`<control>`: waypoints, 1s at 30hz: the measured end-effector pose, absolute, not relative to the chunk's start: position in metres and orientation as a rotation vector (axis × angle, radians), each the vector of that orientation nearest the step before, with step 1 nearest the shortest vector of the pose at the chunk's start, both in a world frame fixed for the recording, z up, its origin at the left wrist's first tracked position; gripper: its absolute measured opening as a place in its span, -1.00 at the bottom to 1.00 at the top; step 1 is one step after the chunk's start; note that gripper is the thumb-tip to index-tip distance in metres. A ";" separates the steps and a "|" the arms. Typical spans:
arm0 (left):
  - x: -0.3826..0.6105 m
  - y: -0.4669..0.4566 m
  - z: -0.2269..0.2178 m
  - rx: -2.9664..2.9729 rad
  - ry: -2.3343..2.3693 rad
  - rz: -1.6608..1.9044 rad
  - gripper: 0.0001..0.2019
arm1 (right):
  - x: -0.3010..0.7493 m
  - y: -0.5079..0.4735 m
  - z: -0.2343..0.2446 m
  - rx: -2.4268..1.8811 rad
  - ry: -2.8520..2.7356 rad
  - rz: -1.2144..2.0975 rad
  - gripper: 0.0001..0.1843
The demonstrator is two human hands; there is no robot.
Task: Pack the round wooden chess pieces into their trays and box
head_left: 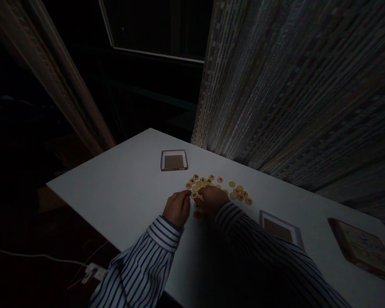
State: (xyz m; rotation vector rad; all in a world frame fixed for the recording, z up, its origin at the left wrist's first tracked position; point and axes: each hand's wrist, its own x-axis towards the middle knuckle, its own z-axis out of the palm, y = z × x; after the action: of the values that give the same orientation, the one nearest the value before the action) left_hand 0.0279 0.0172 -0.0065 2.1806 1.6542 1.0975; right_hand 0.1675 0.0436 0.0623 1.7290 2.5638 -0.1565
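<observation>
Round wooden Chinese chess pieces (240,197) lie loosely spread over the white table (115,188), some showing red or black characters and others plain side up. My left hand (177,208) rests at the left edge of the pile, fingers curled together, its fingertips beside a black-marked piece (194,195). Whatever it may pinch is too small to make out. Across the middle of the pile reaches my right hand (212,199), its thumb and fingers bent down around a piece next to the left fingertips. It covers several pieces beneath it.
A shallow open box (174,161) sits beyond the pile. Another shallow tray (280,226) is partly behind my right sleeve, and a picture-covered box (367,246) lies at far right. String curtains (263,85) hang along the back edge. A power strip (94,271) is at lower left.
</observation>
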 end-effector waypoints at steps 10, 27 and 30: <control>0.027 0.018 -0.010 2.136 1.638 1.096 -0.70 | 0.161 0.048 0.060 1.714 2.535 -0.142 -0.62; 0.027 0.018 -0.008 2.158 1.632 1.108 -0.72 | 0.156 0.050 0.057 1.733 2.501 -0.128 -0.63; 0.028 0.018 -0.007 2.099 1.637 1.132 -0.73 | 0.156 0.049 0.058 1.734 2.514 -0.109 -0.63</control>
State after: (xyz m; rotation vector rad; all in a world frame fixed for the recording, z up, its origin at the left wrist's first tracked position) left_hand 0.0280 0.0184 -0.0067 2.0986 1.6365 1.1320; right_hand 0.1561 0.0487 0.0585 1.7342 2.5139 -0.1091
